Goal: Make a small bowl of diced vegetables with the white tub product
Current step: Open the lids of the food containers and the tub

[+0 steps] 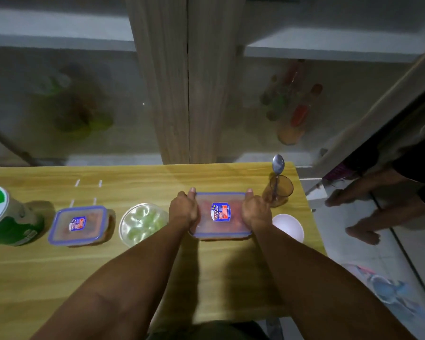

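Note:
A lidded clear box with a blue rim (221, 218), holding reddish contents, sits on the wooden table (133, 266) right of centre. My left hand (183, 211) grips its left side and my right hand (255, 212) grips its right side, thumbs along the far edge. A small white bowl (290, 227) stands just right of the box. Left of it is a round clear tub with green pieces (141, 223) under a lid. Further left stand a second blue-rimmed box (80, 225) and a large white-lidded green tub (3, 217).
An amber cup (280, 190) with a spoon (278, 165) upright in it stands at the table's far right corner. Another person's feet (363, 217) are on the tiled floor to the right. Cabinet doors rise behind the table.

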Tool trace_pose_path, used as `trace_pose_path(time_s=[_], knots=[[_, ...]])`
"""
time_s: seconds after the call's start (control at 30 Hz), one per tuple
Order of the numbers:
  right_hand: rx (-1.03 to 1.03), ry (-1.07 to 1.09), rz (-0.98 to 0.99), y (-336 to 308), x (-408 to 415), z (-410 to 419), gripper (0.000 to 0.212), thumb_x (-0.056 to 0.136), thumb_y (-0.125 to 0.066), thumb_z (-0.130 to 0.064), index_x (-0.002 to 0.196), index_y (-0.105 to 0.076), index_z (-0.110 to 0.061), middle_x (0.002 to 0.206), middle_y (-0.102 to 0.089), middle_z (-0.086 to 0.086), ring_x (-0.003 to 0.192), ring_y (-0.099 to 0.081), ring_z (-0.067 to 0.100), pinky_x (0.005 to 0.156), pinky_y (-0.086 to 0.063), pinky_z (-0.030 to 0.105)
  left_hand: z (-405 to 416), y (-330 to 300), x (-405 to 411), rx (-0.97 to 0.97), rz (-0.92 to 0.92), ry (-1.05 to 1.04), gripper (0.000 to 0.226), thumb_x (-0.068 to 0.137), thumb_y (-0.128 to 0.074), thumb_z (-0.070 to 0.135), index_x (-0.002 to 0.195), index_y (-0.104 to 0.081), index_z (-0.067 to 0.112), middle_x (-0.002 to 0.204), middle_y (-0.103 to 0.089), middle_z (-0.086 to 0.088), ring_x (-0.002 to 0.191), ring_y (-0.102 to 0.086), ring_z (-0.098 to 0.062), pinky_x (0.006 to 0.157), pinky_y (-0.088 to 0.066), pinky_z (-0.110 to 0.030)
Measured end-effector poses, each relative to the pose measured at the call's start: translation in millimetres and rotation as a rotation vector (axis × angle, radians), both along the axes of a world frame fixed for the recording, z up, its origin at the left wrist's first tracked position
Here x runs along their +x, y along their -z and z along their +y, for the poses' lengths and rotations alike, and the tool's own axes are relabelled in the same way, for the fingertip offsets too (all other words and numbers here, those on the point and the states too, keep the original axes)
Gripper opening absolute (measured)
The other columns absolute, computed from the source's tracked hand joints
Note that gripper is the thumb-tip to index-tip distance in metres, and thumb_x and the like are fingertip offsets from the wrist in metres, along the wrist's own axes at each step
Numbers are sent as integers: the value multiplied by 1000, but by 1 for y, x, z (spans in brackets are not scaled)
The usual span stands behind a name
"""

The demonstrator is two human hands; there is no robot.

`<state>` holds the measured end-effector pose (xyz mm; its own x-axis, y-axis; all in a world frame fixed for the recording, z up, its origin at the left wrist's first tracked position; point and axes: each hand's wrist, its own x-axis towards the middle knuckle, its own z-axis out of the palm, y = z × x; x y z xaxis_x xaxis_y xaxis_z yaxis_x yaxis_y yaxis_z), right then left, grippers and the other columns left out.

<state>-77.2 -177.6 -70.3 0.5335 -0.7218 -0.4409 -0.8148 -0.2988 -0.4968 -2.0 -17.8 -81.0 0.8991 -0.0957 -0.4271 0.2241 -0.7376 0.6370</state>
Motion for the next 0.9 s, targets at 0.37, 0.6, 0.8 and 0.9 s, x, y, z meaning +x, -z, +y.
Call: trace_pose_path(time_s=[0.37, 0.6, 0.8, 0.9], knots=[[-5, 178, -152, 23, 1, -5, 64, 100, -33, -53, 109, -65, 1, 116, -65, 25, 109, -59, 43, 91, -47, 43, -9, 9, -10, -46, -25, -199, 49, 99, -33, 54, 102, -44, 7, 101, -63, -21, 98, -59, -42, 80, -42, -41], [-409, -76, -229, 23, 7, 4, 38, 95, -40, -28, 87, -65, 0, 84, -67, 21, 81, -66, 41, 64, -52, 41, -14, 0, -14, 56, -76, -136, 42, 99, -33, 53, 102, -43, 12, 109, -65, -19, 101, -59, -38, 75, -36, -36], [-297, -481, 47, 2, 41, 1, 46, 101, -31, -41, 110, -65, -11, 116, -66, 13, 110, -58, 34, 93, -39, 41, -14, -10, -24, 56, 25, -202, 68, 87, -59, 54, 129, -39, 5, 131, -56, -18, 119, -56, -36, 91, -45, -40], [-227, -553, 195, -7, 59, 2, 53, 100, -30, -47, 119, -64, -12, 126, -62, 13, 116, -56, 34, 96, -39, 41, -9, -9, -23, -89, 298, -302, 91, 68, -75, 51, 134, -36, 2, 133, -54, -18, 117, -58, -36, 95, -51, -43]])
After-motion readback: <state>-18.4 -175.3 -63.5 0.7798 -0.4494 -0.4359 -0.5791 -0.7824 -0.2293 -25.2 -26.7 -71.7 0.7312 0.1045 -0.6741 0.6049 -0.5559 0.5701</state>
